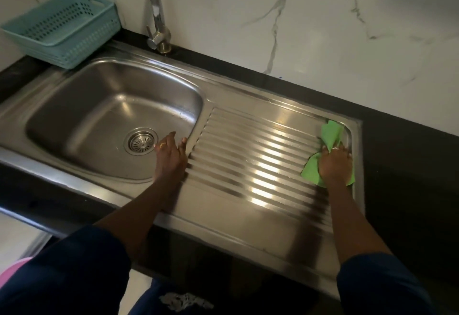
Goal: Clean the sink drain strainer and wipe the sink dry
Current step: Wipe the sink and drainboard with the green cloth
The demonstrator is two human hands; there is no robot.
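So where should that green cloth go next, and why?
Probably a sweep left along the ribbed drainboard toward the basin. The right hand holds the green cloth down at the board's far right end, and small wet specks seem to glint on the ribs between. The left hand only rests on the basin's edge.

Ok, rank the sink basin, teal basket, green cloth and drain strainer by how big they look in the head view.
1. sink basin
2. teal basket
3. green cloth, partly hidden under the right hand
4. drain strainer
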